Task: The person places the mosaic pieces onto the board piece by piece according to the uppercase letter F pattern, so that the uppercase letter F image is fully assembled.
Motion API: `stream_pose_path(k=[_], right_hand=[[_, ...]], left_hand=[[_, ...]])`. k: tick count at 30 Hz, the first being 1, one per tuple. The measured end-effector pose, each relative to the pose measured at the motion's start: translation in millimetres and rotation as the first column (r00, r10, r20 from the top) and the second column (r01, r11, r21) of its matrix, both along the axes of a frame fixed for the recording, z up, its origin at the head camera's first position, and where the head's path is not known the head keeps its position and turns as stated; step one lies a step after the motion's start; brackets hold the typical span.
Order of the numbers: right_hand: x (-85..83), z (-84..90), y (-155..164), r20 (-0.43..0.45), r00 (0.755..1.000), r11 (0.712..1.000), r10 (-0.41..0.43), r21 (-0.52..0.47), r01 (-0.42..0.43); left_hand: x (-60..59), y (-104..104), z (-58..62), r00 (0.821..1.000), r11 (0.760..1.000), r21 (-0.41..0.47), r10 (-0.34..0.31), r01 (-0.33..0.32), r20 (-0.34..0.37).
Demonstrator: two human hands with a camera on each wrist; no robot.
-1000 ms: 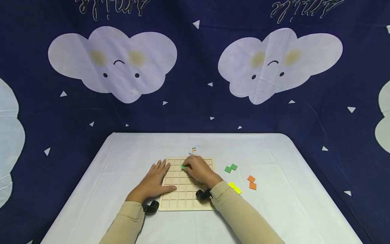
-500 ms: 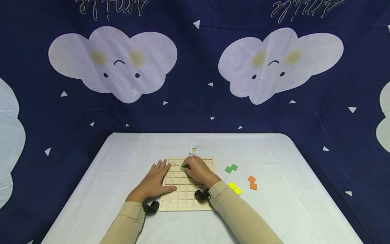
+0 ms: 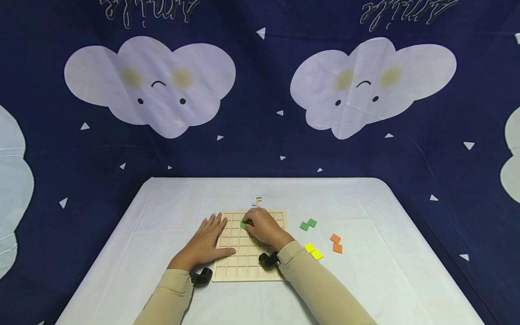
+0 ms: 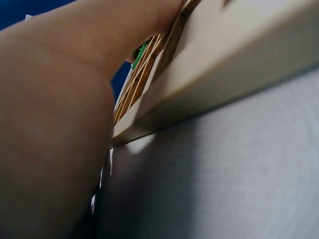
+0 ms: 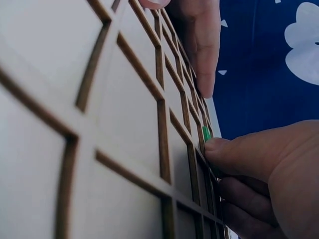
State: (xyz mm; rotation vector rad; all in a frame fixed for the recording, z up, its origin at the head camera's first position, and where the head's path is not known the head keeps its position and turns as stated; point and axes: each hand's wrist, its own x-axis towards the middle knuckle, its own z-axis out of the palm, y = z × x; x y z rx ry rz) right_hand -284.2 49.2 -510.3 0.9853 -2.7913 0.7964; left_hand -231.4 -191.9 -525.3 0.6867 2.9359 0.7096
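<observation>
A wooden grid board (image 3: 252,266) lies on the white table. My right hand (image 3: 264,227) rests over its upper middle and pinches a green tile (image 3: 243,223) against the grid; in the right wrist view the green tile (image 5: 206,133) shows by my thumb (image 5: 249,149). My left hand (image 3: 205,243) lies flat, fingers straight, on the board's left edge. In the left wrist view my palm (image 4: 55,124) presses beside the board's rim (image 4: 224,64).
To the right of the board lie two green tiles (image 3: 308,224), two yellow tiles (image 3: 313,251) and two orange tiles (image 3: 336,243). A small pattern card (image 3: 258,200) lies behind the board. A dark blue cloud-print cloth (image 3: 260,90) hangs behind the table (image 3: 386,271).
My right hand has crept slightly to the left with the green tile. The left hand has stayed put.
</observation>
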Motion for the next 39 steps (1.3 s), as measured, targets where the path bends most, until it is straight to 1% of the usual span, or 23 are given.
stream_pose_path(k=[8, 16, 24, 27, 33, 39], right_hand=[[1.9, 0.1, 2, 0.004, 1.000, 1.000, -0.002, -0.026, 0.003], [2.7, -0.6, 3, 0.006, 1.000, 0.998, 0.005, -0.067, -0.004], [5.9, 0.1, 8, 0.048, 0.999, 0.993, 0.009, -0.116, -0.003], [7.3, 1.0, 10, 0.058, 0.998, 0.991, 0.005, -0.135, 0.003], [9.4, 3.2, 13, 0.056, 0.998, 0.986, -0.014, -0.163, 0.023], [10.6, 3.1, 19, 0.056, 0.998, 0.984, -0.018, -0.174, 0.027]], left_hand=[[-0.4, -1, -2.7, 1.000, 1.000, 0.006, -0.006, 0.006, -0.023], [0.0, 0, -2.4, 1.000, 1.000, 0.002, -0.001, 0.001, -0.010], [-1.3, -1, -3.5, 1.000, 0.999, -0.032, 0.009, -0.009, 0.001], [-1.5, -1, -3.8, 1.000, 1.000, -0.027, 0.006, -0.006, 0.002], [-1.8, 0, -3.6, 1.000, 1.000, -0.022, 0.001, -0.001, 0.002], [-1.4, 0, -3.9, 1.000, 0.999, -0.030, 0.011, -0.011, 0.001]])
